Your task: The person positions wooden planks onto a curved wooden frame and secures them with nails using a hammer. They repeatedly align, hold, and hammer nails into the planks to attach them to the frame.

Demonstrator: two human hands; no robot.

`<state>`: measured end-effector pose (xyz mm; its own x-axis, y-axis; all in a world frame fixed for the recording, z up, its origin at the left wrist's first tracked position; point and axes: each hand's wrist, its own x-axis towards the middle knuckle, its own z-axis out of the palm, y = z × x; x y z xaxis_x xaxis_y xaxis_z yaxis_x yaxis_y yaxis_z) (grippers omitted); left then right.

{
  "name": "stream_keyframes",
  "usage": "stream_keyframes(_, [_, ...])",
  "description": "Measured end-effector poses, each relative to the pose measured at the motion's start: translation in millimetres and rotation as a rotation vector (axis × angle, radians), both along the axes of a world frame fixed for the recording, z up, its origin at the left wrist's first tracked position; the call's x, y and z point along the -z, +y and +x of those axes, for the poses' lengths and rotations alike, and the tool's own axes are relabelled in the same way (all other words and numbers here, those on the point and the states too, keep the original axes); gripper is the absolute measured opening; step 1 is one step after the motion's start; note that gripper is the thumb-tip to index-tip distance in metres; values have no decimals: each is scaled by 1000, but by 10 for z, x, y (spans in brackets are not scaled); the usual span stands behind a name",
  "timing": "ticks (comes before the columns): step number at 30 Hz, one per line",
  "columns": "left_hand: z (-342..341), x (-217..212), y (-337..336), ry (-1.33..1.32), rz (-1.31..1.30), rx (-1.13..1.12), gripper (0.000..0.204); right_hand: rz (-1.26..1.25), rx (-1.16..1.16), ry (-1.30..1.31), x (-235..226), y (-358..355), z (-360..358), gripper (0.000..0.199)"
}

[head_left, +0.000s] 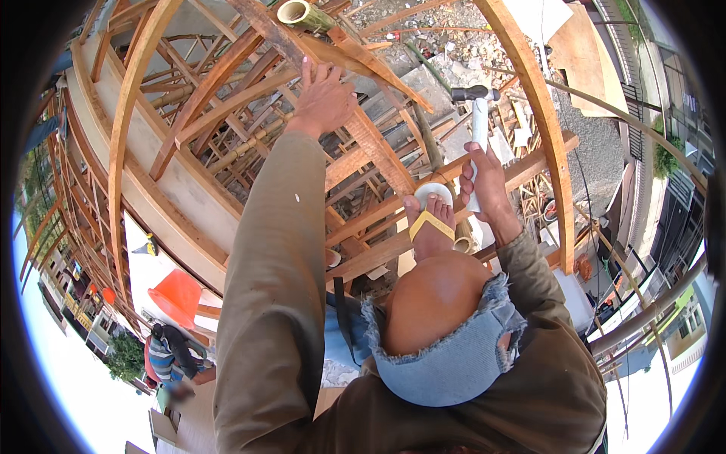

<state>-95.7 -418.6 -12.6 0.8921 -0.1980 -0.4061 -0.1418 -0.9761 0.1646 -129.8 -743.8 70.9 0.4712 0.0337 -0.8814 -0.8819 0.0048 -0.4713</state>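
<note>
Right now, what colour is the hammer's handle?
White, with a dark metal head; hammer in the right hand, head view.

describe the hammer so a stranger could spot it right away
Start at the curved wooden frame of slats and arches filling the view. At its right side, the right hand grips a hammer upright. It has a white handle and dark metal head, unlike the brown timber around it.

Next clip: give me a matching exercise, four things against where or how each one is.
Things:
1. left hand
2. right hand
3. foot in a yellow-strapped sandal
4. orange cone

States:
A. standing on a wooden beam
B. gripping the white handle of a hammer
C. far below, at lower left
D. resting on a slanted wooden slat

Pairs: 1-D, 2-B, 3-A, 4-C
</note>
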Motion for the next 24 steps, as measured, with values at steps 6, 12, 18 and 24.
stream_keyframes(6, [-106,-5,-19,2,1,6,31,60,-253,-27,-287,-341,465,42])
stream_keyframes(12, [-58,-40,-86,23,9,5,30,-184,473,-553,-75,-194,693,27])
stream_keyframes(18, [-112,-7,-41,10,-29,0,31,139,-165,179,32,-137,68,32])
stream_keyframes(24, [-79,0,-17,13,-41,-1,32,51,-405,78,-261,-251,340,36])
